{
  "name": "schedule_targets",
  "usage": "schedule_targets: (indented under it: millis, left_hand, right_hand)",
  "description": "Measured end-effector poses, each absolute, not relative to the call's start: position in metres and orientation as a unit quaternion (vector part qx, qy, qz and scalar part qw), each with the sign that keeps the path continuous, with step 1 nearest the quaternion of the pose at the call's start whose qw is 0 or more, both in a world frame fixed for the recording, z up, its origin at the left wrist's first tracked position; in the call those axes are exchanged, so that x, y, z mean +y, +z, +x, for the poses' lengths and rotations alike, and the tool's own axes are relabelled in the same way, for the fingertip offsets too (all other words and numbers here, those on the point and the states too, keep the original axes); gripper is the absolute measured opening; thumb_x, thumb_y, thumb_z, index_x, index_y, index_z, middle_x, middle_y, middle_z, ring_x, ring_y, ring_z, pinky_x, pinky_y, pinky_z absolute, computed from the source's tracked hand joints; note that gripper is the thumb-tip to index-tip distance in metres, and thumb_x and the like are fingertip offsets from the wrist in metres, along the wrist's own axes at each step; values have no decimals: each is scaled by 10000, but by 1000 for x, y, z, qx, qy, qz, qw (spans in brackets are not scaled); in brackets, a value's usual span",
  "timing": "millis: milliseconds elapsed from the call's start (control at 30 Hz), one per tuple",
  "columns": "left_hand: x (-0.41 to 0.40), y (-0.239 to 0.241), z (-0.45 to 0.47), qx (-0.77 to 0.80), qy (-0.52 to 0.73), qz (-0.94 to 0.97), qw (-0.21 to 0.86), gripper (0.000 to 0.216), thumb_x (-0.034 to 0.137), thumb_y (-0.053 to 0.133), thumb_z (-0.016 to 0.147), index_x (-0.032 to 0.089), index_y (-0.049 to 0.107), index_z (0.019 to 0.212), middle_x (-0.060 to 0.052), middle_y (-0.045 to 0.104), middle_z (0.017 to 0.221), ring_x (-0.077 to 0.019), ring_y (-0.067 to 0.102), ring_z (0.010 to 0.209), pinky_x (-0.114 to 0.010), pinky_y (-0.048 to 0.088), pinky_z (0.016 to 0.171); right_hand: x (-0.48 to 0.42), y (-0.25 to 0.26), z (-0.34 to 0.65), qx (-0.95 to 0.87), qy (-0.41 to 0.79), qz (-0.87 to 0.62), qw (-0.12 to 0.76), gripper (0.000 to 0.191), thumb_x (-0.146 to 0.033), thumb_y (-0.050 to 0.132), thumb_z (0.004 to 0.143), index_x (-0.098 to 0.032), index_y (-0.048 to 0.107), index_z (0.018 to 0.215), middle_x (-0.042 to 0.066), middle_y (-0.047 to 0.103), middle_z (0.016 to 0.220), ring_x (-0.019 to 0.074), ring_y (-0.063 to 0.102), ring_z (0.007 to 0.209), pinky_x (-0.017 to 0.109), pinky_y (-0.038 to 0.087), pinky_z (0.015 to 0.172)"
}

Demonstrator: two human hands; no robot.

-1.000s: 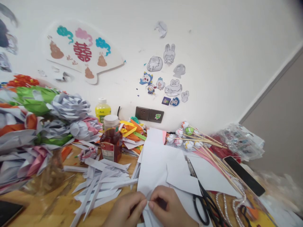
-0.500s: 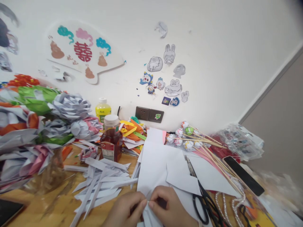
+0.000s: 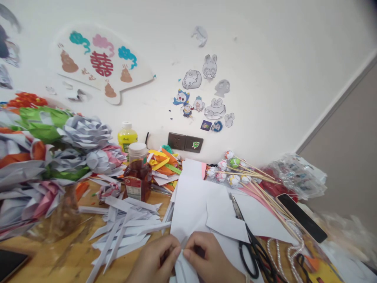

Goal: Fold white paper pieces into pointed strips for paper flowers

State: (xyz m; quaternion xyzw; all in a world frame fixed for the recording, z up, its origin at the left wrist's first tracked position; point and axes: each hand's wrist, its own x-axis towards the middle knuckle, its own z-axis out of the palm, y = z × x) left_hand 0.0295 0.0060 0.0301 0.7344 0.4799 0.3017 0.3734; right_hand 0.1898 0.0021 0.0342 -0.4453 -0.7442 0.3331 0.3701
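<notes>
My left hand (image 3: 154, 260) and my right hand (image 3: 210, 259) meet at the bottom middle of the view, fingertips pinched together on a small folded piece of white paper (image 3: 185, 269). Both hands rest over larger white sheets (image 3: 194, 200) spread on the wooden table (image 3: 70, 255). Black-handled scissors (image 3: 250, 247) lie just right of my right hand. A heap of white paper strips (image 3: 123, 228) lies to the left of my left hand.
Folded paper flowers (image 3: 59, 153) fill the left side. A brown bottle (image 3: 138, 173) and a yellow bottle (image 3: 127, 135) stand behind the strips. Skewers with small balls (image 3: 235, 173), a dark phone (image 3: 302, 218), a bead string (image 3: 290, 255) and plastic bags (image 3: 297, 175) lie to the right.
Almost nothing has changed; both hands stay pinched on the folded paper, shifted very slightly lower in the view.
</notes>
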Motion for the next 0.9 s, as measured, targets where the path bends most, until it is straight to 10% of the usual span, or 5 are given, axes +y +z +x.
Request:
schedule_targets:
  millis: [600, 900]
  left_hand:
    - [7, 25, 27, 495, 332, 712, 372, 257, 292, 401, 803, 181, 545, 622, 7, 543, 581, -170, 529, 581, -237, 392, 557]
    - [19, 34, 24, 503, 450, 552, 489, 291, 425, 498, 731, 185, 511, 566, 72, 452, 412, -122, 448, 419, -203, 357, 439]
  right_hand:
    - [7, 29, 190, -725, 332, -478, 368, 193, -228, 497, 762, -148, 549, 595, -21, 492, 547, 110, 443, 532, 200, 339, 513]
    - [13, 28, 195, -613, 469, -450, 450, 393, -493, 422, 816, -135, 575, 759, -3, 510, 573, 122, 474, 515, 220, 376, 505]
